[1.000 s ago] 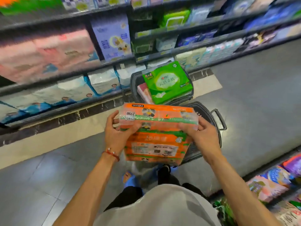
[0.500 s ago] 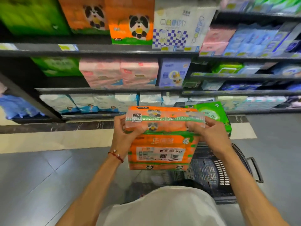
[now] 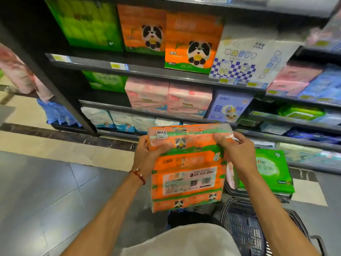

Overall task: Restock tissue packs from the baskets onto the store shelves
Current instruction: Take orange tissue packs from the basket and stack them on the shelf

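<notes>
The left hand (image 3: 145, 156) and right hand (image 3: 238, 150) grip the upper corners of the orange panda tissue pack (image 3: 186, 169). It hangs in the air before the shelf edges (image 3: 147, 71), left of the basket (image 3: 245, 228). Its label faces the person and reads "400-639-8809"; the sticker "2798" is upside down. Free floor (image 3: 46, 191) lies left.

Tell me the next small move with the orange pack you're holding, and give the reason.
Probably raise the orange pack toward the upper shelf. The left hand and right hand both grip its top edge, well below that shelf, where matching orange panda packs stand. The left one seems set back, perhaps leaving room in front.
</notes>
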